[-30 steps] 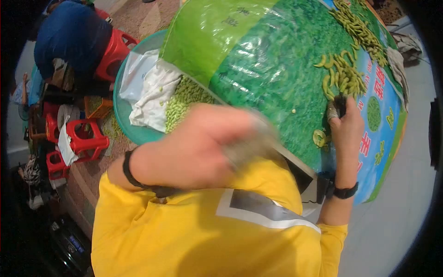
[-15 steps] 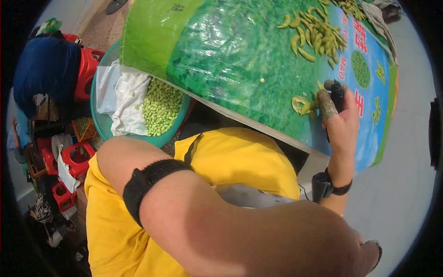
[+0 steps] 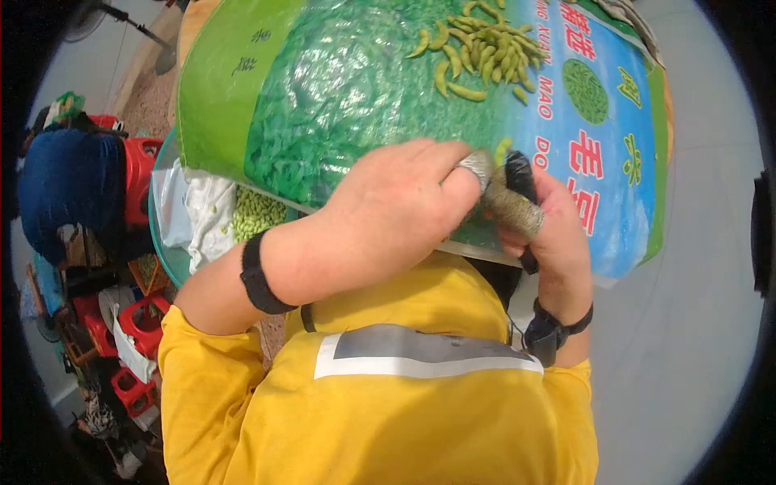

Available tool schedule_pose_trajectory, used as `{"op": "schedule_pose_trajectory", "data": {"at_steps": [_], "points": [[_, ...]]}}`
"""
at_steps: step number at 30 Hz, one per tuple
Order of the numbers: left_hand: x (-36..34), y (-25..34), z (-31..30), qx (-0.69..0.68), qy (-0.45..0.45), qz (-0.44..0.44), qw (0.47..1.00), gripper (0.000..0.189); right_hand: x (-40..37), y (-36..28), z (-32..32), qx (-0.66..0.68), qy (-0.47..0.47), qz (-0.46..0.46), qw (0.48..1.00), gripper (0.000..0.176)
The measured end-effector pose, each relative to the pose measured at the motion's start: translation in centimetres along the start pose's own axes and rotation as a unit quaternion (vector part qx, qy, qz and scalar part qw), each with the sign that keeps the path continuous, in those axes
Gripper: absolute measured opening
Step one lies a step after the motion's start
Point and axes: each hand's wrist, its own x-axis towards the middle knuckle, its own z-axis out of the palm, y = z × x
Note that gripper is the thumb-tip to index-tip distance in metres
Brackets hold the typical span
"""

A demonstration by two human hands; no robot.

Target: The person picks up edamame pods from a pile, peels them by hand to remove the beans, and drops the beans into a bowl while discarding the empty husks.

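Note:
My left hand [image 3: 396, 190] reaches in from the left with its fingers curled, a grey wrapping on one fingertip. It meets my right hand [image 3: 554, 210] over the front part of the printed sheet. Grey and black coverings wrap the right hand's thumb and fingers, which are pinched together. Between the fingertips of both hands a green edamame pod [image 3: 503, 151] sticks up; its lower part is hidden. Beyond them lies a pile of edamame pods [image 3: 493, 52] on the green and blue sheet [image 3: 331, 89].
At the left, partly under the sheet's edge, a teal basket [image 3: 164, 242] holds shelled green beans [image 3: 255, 212] and a white cloth [image 3: 208, 214]. Farther left are red stools [image 3: 144, 319] and a person in dark blue clothing [image 3: 69, 194]. A fan stands at the upper left.
My left hand has come from close to the camera, at the lower right, forward to meet my right hand. The view has shifted, and the open pod shells near the right hand are now hidden.

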Motion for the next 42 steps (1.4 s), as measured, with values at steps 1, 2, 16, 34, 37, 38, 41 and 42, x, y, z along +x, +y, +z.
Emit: {"op": "schedule_pose_trajectory", "data": {"at_steps": [1, 2, 16, 34, 37, 38, 41, 42], "points": [[0.0, -0.1, 0.5, -0.013, -0.045, -0.022, 0.999, 0.026, -0.1, 0.0, 0.1, 0.003, 0.006, -0.005, 1.000, 0.021], [0.0, -0.2, 0.8, -0.014, -0.046, -0.013, 0.999, 0.026, -0.1, 0.0, 0.1, 0.029, -0.006, -0.005, 1.000, 0.021], [-0.4, -0.9, 2.2, -0.373, -0.165, -0.268, 0.872, 0.015, -1.5, 1.2, -0.4, -0.211, -0.009, -0.186, 0.960, 0.036], [-0.5, -0.5, 1.7, -0.289, -0.115, -0.198, 0.930, 0.008, -1.8, 0.8, -0.2, -0.099, -0.069, -0.104, 0.987, 0.039], [-0.6, -0.4, 1.5, -0.176, -0.095, -0.118, 0.973, 0.005, -1.4, 1.7, -0.3, -0.142, -0.069, -0.136, 0.978, 0.039], [-0.7, -0.4, 1.4, -0.117, -0.087, -0.080, 0.986, 0.007, -1.3, 1.8, -0.2, -0.141, -0.066, -0.135, 0.978, 0.039], [-1.5, -1.3, 1.5, -0.093, -0.101, -0.026, 0.990, 0.012, -1.1, 2.0, -0.1, -0.083, -0.089, -0.096, 0.988, 0.035], [-1.3, -1.1, 1.2, -0.094, -0.103, -0.024, 0.990, 0.012, -1.2, 1.9, -0.1, -0.001, -0.119, -0.044, 0.992, 0.033]]}}
